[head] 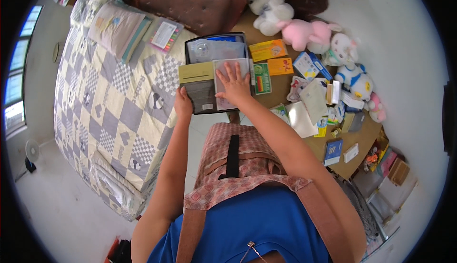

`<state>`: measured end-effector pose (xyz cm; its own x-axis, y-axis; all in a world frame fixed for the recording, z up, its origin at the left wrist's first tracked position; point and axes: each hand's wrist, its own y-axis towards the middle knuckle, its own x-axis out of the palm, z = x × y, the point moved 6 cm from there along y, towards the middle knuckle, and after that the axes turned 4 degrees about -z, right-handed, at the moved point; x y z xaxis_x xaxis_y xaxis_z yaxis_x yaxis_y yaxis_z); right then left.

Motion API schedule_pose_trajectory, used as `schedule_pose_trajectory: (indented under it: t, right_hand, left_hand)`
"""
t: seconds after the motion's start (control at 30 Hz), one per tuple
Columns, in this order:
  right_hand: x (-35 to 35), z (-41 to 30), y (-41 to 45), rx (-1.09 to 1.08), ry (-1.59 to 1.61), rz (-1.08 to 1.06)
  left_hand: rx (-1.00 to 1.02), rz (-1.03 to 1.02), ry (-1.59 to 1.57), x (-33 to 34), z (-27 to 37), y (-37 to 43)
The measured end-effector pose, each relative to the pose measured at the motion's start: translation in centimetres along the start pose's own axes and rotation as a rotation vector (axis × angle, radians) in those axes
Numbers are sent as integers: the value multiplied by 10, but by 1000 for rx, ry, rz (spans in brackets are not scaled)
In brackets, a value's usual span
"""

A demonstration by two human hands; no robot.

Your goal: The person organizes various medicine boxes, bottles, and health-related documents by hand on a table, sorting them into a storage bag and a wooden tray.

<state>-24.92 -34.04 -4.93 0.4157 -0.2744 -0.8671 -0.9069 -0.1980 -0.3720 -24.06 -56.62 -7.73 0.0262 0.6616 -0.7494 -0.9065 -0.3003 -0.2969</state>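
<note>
A dark open box [189, 53] lies before me between the bed and the table, with clear plastic pouches [210, 52] in its far part. Over its near left part is a flat package [196, 71], olive on top and dark grey below. My left hand [184, 102] grips the left edge of this package, thumb on top and fingers hidden. Beside it on the right lies a pale, clear-covered flat case [225, 100]. My right hand [234, 84] rests flat on that case with its fingers spread.
Cartons [268, 50], papers [312, 102] and a blue box [333, 151] cover parts of the brown table [278, 97]. Plush toys [305, 34] line its wall side. On the left, the bed [125, 127] holds a pillow [114, 31] and a marker set [165, 36].
</note>
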Motion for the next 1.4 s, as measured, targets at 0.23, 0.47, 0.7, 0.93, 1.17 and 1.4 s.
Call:
schedule_pose_trajectory:
  t: [0.23,0.47,0.7,0.93,1.17,1.4]
  right_hand:
    - [-20,49,-84,-201,247,404]
    - [-15,208,-230,432,155,711]
    - [67,347,-302,1118,613,766]
    - [126,472,-381,1420,801,929]
    - [192,586,-475,1452,820,669]
    - [154,574,-425,1430,2158,1053]
  left_hand:
    - [232,303,103,-24,26,-24]
    - [767,127,113,24,134,-81]
    - [694,-589,-109,186,219,-163]
    - [783,-811,-170,257,306,-250]
    - [980,-866,-161,336,381,-321]
    - [1064,-1002,174,438,384,-374]
